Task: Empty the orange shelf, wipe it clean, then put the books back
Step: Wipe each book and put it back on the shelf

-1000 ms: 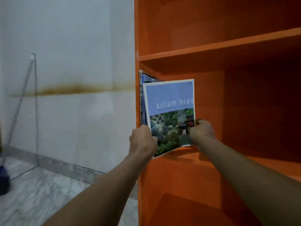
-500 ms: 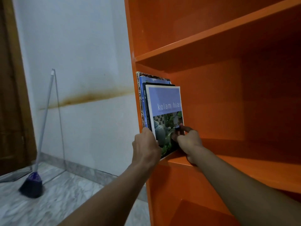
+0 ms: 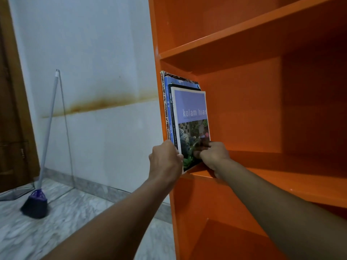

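One book (image 3: 191, 113), left hand (image 3: 165, 158) fingers curled round spine, right hand (image 3: 214, 156) fingers pinching cover.

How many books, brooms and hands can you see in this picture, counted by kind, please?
Books: 4, namely patterned-spine book, blue book, black book, kolam hias book
Brooms: 1, the broom
Hands: 2, left hand, right hand
Total: 7
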`<move>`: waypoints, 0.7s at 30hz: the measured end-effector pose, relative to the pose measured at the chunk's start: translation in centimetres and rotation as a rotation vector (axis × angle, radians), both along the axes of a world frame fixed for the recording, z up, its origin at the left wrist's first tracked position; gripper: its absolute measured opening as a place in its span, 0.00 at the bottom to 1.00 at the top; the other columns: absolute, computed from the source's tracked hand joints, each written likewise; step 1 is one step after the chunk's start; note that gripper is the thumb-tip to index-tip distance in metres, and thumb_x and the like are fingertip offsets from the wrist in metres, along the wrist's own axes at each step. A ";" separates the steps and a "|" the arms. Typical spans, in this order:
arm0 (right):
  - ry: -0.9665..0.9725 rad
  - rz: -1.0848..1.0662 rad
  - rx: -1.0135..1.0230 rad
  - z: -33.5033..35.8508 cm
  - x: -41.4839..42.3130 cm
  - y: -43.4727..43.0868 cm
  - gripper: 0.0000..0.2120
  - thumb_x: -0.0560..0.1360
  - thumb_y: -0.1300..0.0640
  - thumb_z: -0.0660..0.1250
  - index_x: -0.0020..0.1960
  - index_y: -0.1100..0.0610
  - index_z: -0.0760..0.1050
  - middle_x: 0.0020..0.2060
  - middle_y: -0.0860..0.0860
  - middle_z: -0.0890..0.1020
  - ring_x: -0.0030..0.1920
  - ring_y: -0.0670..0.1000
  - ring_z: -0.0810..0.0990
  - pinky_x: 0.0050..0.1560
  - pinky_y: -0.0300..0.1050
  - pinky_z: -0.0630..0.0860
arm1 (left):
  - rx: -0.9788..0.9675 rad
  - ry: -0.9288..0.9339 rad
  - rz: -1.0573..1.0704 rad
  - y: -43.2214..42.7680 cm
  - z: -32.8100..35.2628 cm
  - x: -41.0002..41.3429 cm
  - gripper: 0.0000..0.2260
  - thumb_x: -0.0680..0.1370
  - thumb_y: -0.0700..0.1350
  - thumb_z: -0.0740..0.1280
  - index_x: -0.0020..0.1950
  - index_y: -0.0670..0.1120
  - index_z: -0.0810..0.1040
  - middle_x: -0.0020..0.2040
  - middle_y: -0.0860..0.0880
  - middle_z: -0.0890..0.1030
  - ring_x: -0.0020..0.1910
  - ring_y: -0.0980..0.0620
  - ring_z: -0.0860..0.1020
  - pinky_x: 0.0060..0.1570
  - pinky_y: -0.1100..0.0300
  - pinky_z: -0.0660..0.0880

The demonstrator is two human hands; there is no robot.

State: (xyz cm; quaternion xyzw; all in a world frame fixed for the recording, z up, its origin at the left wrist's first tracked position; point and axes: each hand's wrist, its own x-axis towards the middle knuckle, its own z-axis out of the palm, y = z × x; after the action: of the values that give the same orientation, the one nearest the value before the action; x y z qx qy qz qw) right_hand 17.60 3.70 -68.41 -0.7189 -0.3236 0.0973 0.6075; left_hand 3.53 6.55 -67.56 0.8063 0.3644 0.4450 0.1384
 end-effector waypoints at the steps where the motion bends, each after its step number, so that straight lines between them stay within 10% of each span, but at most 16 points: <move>1: -0.012 -0.017 -0.027 0.0 -0.2 -0.2 0.13 0.72 0.58 0.74 0.56 0.55 0.80 0.48 0.55 0.83 0.49 0.57 0.81 0.51 0.51 0.80 | 0.007 0.012 -0.010 0.1 -0.2 -0.2 0.07 0.79 0.46 0.68 0.50 0.43 0.80 0.49 0.45 0.82 0.49 0.46 0.81 0.52 0.54 0.80; 12: -0.433 -0.325 -0.142 -0.3 -5.9 -6.2 0.11 0.75 0.62 0.67 0.56 0.56 0.80 0.54 0.56 0.83 0.54 0.59 0.80 0.54 0.49 0.77 | 0.082 0.273 -0.230 -1.1 -2.7 -3.6 0.12 0.78 0.39 0.60 0.36 0.47 0.74 0.40 0.46 0.80 0.35 0.50 0.75 0.30 0.59 0.68; 21: -0.561 -0.563 -0.542 -6.9 -10.8 -20.9 0.08 0.73 0.62 0.65 0.48 0.54 0.81 0.47 0.54 0.84 0.48 0.56 0.82 0.48 0.47 0.79 | 0.131 0.640 -0.555 -8.7 -9.1 -1.7 0.09 0.76 0.42 0.67 0.54 0.41 0.82 0.55 0.37 0.82 0.54 0.36 0.80 0.50 0.47 0.80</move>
State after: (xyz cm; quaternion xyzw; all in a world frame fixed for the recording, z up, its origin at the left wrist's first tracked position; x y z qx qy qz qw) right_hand 6.84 -17.17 -75.27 -0.9095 -0.2309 -0.1880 0.2903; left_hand 1.86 -2.14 -76.63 0.9783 0.1292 0.1404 0.0811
